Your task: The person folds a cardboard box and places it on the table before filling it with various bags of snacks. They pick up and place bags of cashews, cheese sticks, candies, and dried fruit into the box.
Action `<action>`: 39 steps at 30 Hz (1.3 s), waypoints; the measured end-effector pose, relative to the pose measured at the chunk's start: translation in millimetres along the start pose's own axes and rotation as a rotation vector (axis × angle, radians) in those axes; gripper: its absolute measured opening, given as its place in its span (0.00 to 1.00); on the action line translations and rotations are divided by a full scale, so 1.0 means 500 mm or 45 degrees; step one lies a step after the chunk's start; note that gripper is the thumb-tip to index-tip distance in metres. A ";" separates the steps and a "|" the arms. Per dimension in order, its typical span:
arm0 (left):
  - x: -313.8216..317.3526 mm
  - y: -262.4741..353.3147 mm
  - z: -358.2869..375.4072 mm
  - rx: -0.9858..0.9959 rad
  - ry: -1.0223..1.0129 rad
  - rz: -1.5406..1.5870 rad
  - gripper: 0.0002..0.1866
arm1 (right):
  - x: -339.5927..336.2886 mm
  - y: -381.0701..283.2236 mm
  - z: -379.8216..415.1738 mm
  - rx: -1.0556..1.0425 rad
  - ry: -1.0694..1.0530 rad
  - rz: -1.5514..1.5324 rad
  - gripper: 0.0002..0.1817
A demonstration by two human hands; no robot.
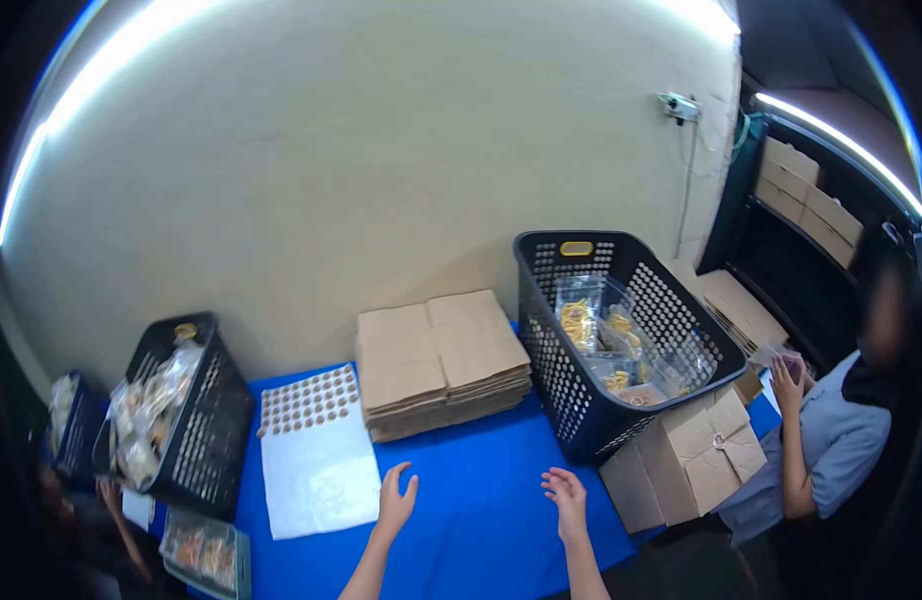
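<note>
My left hand (396, 502) hovers over the blue tablecloth (461, 500), fingers apart and holding nothing. Beside it on the left lies a white sheet (316, 485) with rows of small round brown stickers (306, 402) on its upper part. My right hand (568, 503) is also empty, its fingers loosely spread, near the foot of a large black basket (556, 400). Clear packets (578, 318) with yellow contents lie inside that basket. Behind my hands, against the wall, sits a stack of flattened cardboard boxes (441, 350).
To the right, a closed cardboard box (706, 445) stands beside a person (831, 440) holding a small item. At left are a black basket (221, 420) of plastic packets and a clear tub (209, 555). Another person's arm (126, 525) shows there. Shelves hold more cardboard (806, 205).
</note>
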State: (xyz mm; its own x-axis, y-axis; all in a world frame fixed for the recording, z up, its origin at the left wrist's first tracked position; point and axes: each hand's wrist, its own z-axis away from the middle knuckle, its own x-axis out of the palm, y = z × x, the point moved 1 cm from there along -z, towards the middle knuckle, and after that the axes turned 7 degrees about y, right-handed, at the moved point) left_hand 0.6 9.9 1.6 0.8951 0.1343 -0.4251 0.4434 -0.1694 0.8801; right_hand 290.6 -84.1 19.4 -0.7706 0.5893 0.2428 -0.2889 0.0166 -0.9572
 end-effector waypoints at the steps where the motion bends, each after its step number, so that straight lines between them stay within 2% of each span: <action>1: -0.004 0.010 -0.011 0.193 0.012 -0.126 0.18 | 0.001 0.009 0.024 0.008 0.004 0.013 0.12; 2: -0.001 -0.009 -0.027 0.334 0.030 -0.151 0.19 | 0.000 0.018 0.048 0.021 0.003 0.031 0.12; 3: 0.114 -0.005 -0.169 0.417 0.098 -0.159 0.20 | 0.004 -0.007 -0.101 -0.049 0.005 0.087 0.12; 5: 0.108 -0.021 -0.210 0.478 0.147 -0.341 0.22 | 0.010 0.022 -0.087 0.015 0.046 0.125 0.11; 9: 0.129 -0.035 -0.281 0.249 0.099 -0.463 0.27 | -0.002 0.021 -0.078 0.061 0.123 0.186 0.12; 12: 0.153 -0.041 -0.325 0.194 0.027 -0.599 0.28 | -0.020 0.026 -0.078 0.060 0.171 0.218 0.12; 14: 0.166 -0.063 -0.345 0.229 0.046 -0.747 0.28 | -0.035 0.043 -0.075 0.046 0.189 0.218 0.12; 17: 0.160 -0.048 -0.351 0.300 0.174 -0.710 0.27 | -0.034 0.056 -0.057 0.060 0.216 0.234 0.13; 23: 0.118 -0.038 -0.343 0.459 0.252 -0.585 0.19 | 0.001 0.077 -0.006 0.143 0.184 0.284 0.12; 26: 0.091 -0.026 -0.307 0.581 0.344 -0.554 0.14 | 0.018 0.103 0.021 0.089 0.142 0.302 0.12; 29: 0.031 0.000 -0.272 0.468 0.209 -0.379 0.12 | 0.029 0.124 0.045 0.013 0.047 0.395 0.12; 32: -0.065 0.061 -0.221 0.396 0.151 -0.421 0.12 | 0.045 0.142 0.074 0.040 0.013 0.532 0.12; 34: -0.132 0.088 -0.171 0.225 0.024 -0.327 0.13 | 0.078 0.141 0.098 0.076 -0.025 0.451 0.14; 37: -0.201 0.053 -0.085 0.087 -0.154 -0.140 0.16 | 0.147 0.107 0.147 0.237 -0.073 0.329 0.19; 39: -0.238 0.013 -0.015 -0.149 -0.274 0.023 0.16 | 0.193 0.107 0.184 0.377 -0.117 0.235 0.24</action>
State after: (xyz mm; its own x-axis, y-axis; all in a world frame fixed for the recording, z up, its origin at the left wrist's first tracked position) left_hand -103.2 0.0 59.5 0.8978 -0.0806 -0.4329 0.4298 -0.0538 0.9013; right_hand 148.4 -100.4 5.9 -0.8693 0.4849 0.0960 -0.2816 -0.3263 -0.9024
